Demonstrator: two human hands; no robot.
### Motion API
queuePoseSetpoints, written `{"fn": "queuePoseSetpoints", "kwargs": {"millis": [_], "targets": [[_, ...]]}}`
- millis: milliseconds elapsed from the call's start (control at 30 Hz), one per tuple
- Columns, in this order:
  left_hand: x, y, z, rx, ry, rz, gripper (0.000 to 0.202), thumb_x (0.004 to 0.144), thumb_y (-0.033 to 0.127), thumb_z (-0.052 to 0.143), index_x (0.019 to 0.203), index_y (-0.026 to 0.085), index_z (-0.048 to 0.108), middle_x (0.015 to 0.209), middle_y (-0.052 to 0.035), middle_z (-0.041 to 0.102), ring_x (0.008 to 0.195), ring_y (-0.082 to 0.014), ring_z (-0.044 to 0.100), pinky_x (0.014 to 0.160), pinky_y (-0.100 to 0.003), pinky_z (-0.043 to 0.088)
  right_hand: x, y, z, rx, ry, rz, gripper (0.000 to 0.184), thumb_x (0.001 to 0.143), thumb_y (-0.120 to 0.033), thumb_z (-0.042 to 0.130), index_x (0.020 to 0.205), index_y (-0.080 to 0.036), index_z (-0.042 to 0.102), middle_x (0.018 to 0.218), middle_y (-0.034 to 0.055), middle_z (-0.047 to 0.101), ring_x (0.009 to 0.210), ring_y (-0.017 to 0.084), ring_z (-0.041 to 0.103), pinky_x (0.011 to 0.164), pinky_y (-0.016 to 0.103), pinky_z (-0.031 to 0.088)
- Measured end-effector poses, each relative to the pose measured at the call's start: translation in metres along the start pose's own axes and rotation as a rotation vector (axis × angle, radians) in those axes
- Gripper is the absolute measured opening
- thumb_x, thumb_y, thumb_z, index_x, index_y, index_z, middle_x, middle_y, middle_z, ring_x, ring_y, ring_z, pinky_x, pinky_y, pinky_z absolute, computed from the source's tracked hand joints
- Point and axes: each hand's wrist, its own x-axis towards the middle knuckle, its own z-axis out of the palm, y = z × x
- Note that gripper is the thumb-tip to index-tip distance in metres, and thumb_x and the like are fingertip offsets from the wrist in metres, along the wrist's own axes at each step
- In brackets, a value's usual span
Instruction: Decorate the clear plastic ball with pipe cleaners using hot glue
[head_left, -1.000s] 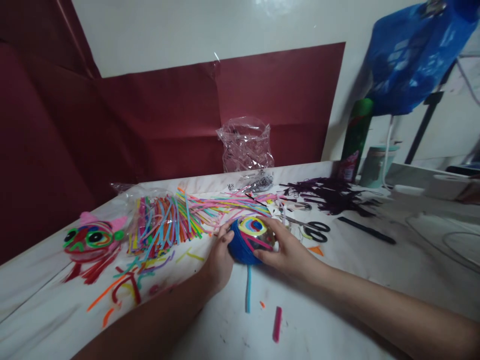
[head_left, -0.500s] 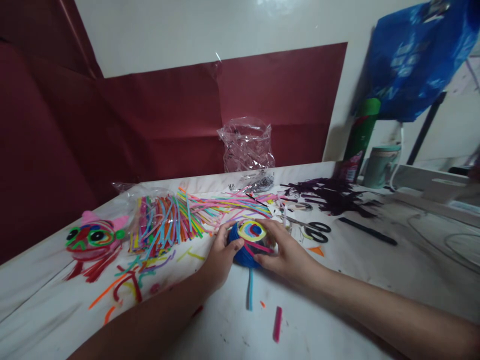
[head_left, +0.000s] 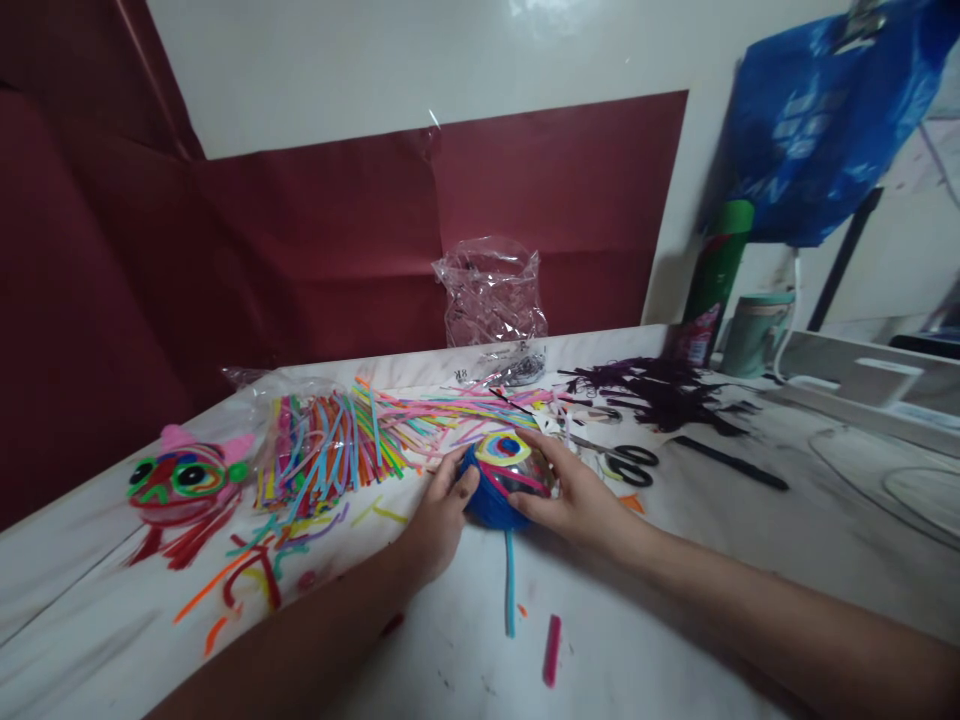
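Note:
A round ball (head_left: 501, 478) wrapped in blue pipe cleaner, with a yellow, blue and red eye ring on top, rests near the middle of the white table (head_left: 675, 560). My left hand (head_left: 436, 518) cups its left side, fingers curled against it. My right hand (head_left: 576, 492) grips its right side, thumb and fingers pressed on a pink strand. A light blue pipe cleaner (head_left: 510, 584) trails from under the ball toward me.
A bag of mixed coloured pipe cleaners (head_left: 337, 440) lies left of the ball, and a pink and red pipe-cleaner face (head_left: 184, 480) further left. Black scissors (head_left: 626, 462), dark purple scraps (head_left: 660, 392), a clear plastic bag (head_left: 491, 295) and a green bottle (head_left: 712, 280) stand behind. A pink stub (head_left: 552, 650) lies near me.
Both hands stayed on the ball and turned it slightly. The trailing light blue strand shifted a little to the right. The view moved slightly.

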Motion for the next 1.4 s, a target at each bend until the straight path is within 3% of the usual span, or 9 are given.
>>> {"fn": "queuePoseSetpoints", "kwargs": {"millis": [167, 333, 533, 767, 867, 1000, 1100, 1267, 1400], "targets": [[-0.003, 0.001, 0.003, 0.021, 0.020, -0.012, 0.070, 0.062, 0.029, 0.080, 0.123, 0.021, 0.048, 0.121, -0.0107, 0.061, 0.112, -0.0290, 0.057, 0.098, -0.044, 0.042, 0.002, -0.003, -0.004, 0.031, -0.010, -0.012, 0.068, 0.068, -0.034, 0.066, 0.130, -0.015, 0.047, 0.130, 0.0151, 0.054, 0.120, 0.030, 0.050, 0.103, 0.046, 0.038], [-0.001, 0.007, 0.007, -0.178, -0.035, -0.023, 0.061, 0.074, 0.033, 0.070, 0.129, 0.021, 0.046, 0.124, -0.0117, 0.061, 0.118, -0.0300, 0.054, 0.101, -0.048, 0.041, 0.005, -0.005, -0.009, 0.148, 0.034, 0.031, 0.072, 0.068, -0.041, 0.071, 0.131, -0.020, 0.044, 0.135, 0.0134, 0.051, 0.119, 0.031, 0.053, 0.099, 0.046, 0.043], [0.004, 0.010, 0.000, -0.207, -0.118, 0.018, 0.054, 0.083, 0.038, 0.062, 0.132, 0.024, 0.045, 0.132, -0.0102, 0.056, 0.123, -0.0287, 0.050, 0.101, -0.046, 0.042, 0.006, 0.006, 0.000, 0.432, -0.112, 0.156, 0.087, 0.065, -0.039, 0.077, 0.138, -0.020, 0.033, 0.121, 0.0107, 0.062, 0.102, 0.025, 0.064, 0.089, 0.039, 0.051], [0.014, 0.003, -0.014, 0.124, 0.162, 0.008, 0.056, 0.063, 0.037, 0.079, 0.111, 0.019, 0.057, 0.122, -0.0120, 0.062, 0.111, -0.0283, 0.058, 0.092, -0.041, 0.047, 0.010, 0.016, -0.003, 0.227, -0.035, 0.128, 0.081, 0.069, -0.022, 0.070, 0.140, -0.020, 0.031, 0.128, 0.0118, 0.057, 0.096, 0.022, 0.066, 0.081, 0.035, 0.055], [0.017, -0.001, -0.017, 0.294, 0.197, 0.060, 0.054, 0.058, 0.035, 0.081, 0.103, 0.017, 0.058, 0.109, -0.0117, 0.067, 0.107, -0.0264, 0.060, 0.095, -0.041, 0.045, 0.013, 0.025, -0.004, 0.150, -0.038, 0.114, 0.072, 0.072, -0.018, 0.067, 0.137, -0.020, 0.037, 0.123, 0.0104, 0.061, 0.097, 0.021, 0.066, 0.082, 0.035, 0.054], [0.018, 0.001, -0.012, 0.380, 0.217, 0.083, 0.057, 0.054, 0.029, 0.082, 0.104, 0.018, 0.055, 0.110, -0.0113, 0.065, 0.108, -0.0254, 0.059, 0.098, -0.042, 0.042, 0.016, 0.032, -0.006, 0.105, -0.052, 0.115, 0.070, 0.073, -0.016, 0.065, 0.137, -0.019, 0.038, 0.116, 0.0095, 0.066, 0.095, 0.021, 0.067, 0.085, 0.037, 0.053], [0.019, 0.008, -0.008, 0.426, 0.245, 0.082, 0.063, 0.054, 0.027, 0.082, 0.109, 0.018, 0.053, 0.118, -0.0142, 0.060, 0.116, -0.0276, 0.054, 0.099, -0.044, 0.041, 0.015, 0.029, -0.010, 0.037, -0.042, 0.098, 0.073, 0.070, -0.013, 0.066, 0.137, -0.019, 0.040, 0.123, 0.0119, 0.063, 0.101, 0.024, 0.065, 0.090, 0.042, 0.051], [0.017, 0.036, -0.016, 0.519, 0.317, 0.091, 0.066, 0.055, 0.027, 0.083, 0.112, 0.019, 0.052, 0.125, -0.0178, 0.054, 0.125, -0.0322, 0.046, 0.102, -0.050, 0.037, 0.017, 0.020, -0.025, -0.082, -0.004, 0.001, 0.077, 0.065, -0.006, 0.063, 0.138, -0.019, 0.043, 0.139, 0.0134, 0.051, 0.129, 0.031, 0.045, 0.107, 0.048, 0.034], [0.009, 0.053, -0.020, 0.583, 0.309, 0.126, 0.074, 0.053, 0.026, 0.083, 0.118, 0.022, 0.049, 0.130, -0.0163, 0.050, 0.129, -0.0310, 0.042, 0.104, -0.048, 0.035, 0.023, 0.023, -0.036, -0.083, -0.042, -0.023, 0.069, 0.066, -0.005, 0.061, 0.133, -0.018, 0.050, 0.128, 0.0131, 0.061, 0.119, 0.032, 0.055, 0.102, 0.049, 0.040]]}}
